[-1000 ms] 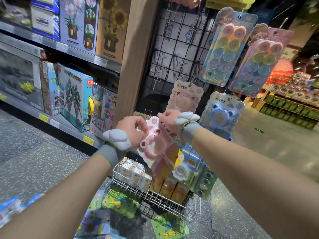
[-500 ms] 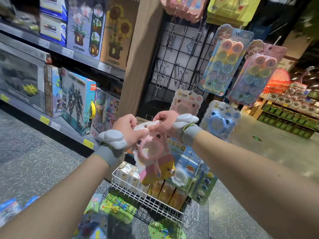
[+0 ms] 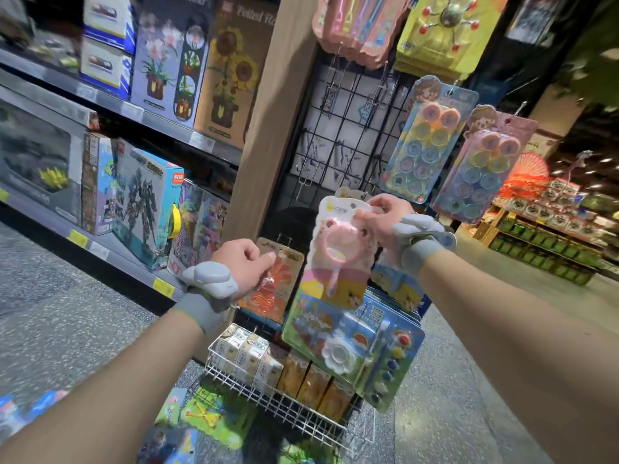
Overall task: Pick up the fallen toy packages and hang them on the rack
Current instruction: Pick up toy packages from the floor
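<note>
- Packages (image 3: 207,416) lay fallen on the floor beneath the wire basket (image 3: 268,393), not yet collected.
- Left hand (image 3: 239,262) was curled, apart from the pink toy package (image 3: 338,249); any pinch could not be told.
- Right hand (image 3: 385,217) pinched that package's top edge, holding it upright.
- Step judged: hanging. Next move required aligning the package top with a free hook (image 3: 306,172) on the rack (image 3: 338,139) just behind.

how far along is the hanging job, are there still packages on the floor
Partly done. Several packages already hang on the grid rack, such as the paint set. In hand: the right hand pinches the pink toy package by its top, seemingly not yet hooked; the left hand holds nothing. Left: packages on the floor by the wire basket.
</note>
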